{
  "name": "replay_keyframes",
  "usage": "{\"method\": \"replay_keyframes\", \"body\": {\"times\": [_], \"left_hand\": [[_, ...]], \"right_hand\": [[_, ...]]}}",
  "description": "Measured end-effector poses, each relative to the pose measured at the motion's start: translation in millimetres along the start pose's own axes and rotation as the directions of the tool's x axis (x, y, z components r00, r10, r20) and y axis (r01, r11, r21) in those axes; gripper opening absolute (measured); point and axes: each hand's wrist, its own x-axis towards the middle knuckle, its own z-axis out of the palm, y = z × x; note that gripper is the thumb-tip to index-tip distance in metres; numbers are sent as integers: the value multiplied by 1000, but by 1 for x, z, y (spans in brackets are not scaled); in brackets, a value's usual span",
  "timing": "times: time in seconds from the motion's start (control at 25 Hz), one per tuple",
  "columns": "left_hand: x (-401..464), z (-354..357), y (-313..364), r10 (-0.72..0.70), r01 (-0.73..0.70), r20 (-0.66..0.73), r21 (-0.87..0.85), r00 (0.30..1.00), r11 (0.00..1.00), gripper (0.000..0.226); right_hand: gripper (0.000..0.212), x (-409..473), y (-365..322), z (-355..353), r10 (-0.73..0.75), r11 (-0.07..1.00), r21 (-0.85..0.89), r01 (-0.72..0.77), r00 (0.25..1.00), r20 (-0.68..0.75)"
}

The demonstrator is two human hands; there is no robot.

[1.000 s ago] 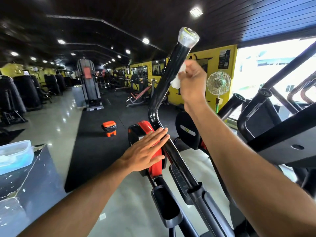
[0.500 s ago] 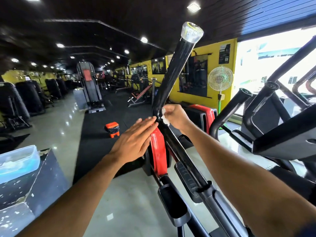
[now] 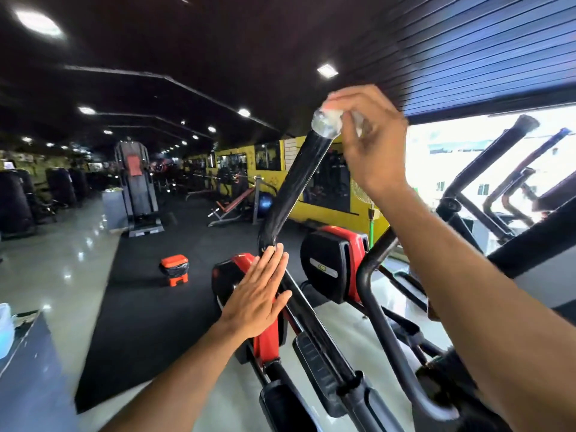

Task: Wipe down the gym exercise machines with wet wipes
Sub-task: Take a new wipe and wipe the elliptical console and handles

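At the far left edge a pale plastic tub (image 3: 4, 328) sits on a dark tabletop (image 3: 28, 363), probably kept within reach as the supply for the job; further in, an orange step stool (image 3: 175, 269) stands on the black floor mat (image 3: 149, 294), well apart from the work. The left hand (image 3: 254, 299) lies flat, fingers straight and together, pressed against the lower stretch of the elliptical handle bar (image 3: 296, 188), most likely to brace the swinging arm so it does not move under the wiping; it grips nothing. The bar rises tilted to the right, ending in a clear end cap (image 3: 327, 124). The right hand (image 3: 366, 135) is up at that cap, fingers curled, pinching a wet wipe (image 3: 358, 126) against the top; the wipe is blurred and mostly hidden, so its exact fold cannot be told. Judging by this, the handle's tip is being cleaned; the red-and-black machine housing (image 3: 335, 263) to the right looks untouched.
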Motion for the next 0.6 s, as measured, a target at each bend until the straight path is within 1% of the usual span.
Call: {"method": "replay_keyframes", "body": {"times": [0.04,0.12,0.16,0.2,0.24,0.28,0.32,0.36,0.4,0.44,0.48,0.52,0.6], "left_hand": [[0,0,-2,4,-4,6,5,1000,1000,72],[0,-1,-6,26,-27,16,28,1000,999,73],[-1,-2,-8,36,-37,24,38,999,999,74],[-1,-5,-9,45,-47,35,47,998,998,75],[-2,-6,-9,53,-55,41,54,998,997,76],[-3,-7,-10,58,-61,42,54,997,997,77],[-5,-8,-10,60,-62,43,49,997,997,78],[-6,-9,-10,59,-61,44,41,997,997,79],[-7,-10,-10,56,-58,39,30,998,998,80],[-10,-9,-8,52,-53,30,21,998,998,81],[-12,-9,-6,50,-50,21,16,999,999,82],[-14,-9,-3,50,-50,17,16,999,999,83],[-18,-8,3,55,-55,2,17,998,998,85]], "right_hand": [[29,1,-3,4,-49,998,-22,51,993,111],[25,7,-4,13,-132,978,-116,173,946,296],[24,14,-4,16,-120,959,-195,208,915,385],[25,22,-6,18,-52,937,-285,200,889,455],[25,31,-9,21,40,923,-354,152,876,481],[25,37,-13,24,130,925,-376,61,878,460],[25,40,-15,26,220,938,-338,-77,886,409],[25,41,-18,28,317,938,-252,-238,882,349],[25,40,-19,30,421,907,-138,-398,857,298],[25,37,-19,31,517,847,-19,-532,814,265],[24,36,-18,32,591,775,82,-627,764,258],[22,34,-17,31,642,706,155,-691,717,271],[19,30,-13,27,701,572,291,-766,642,311]]}}
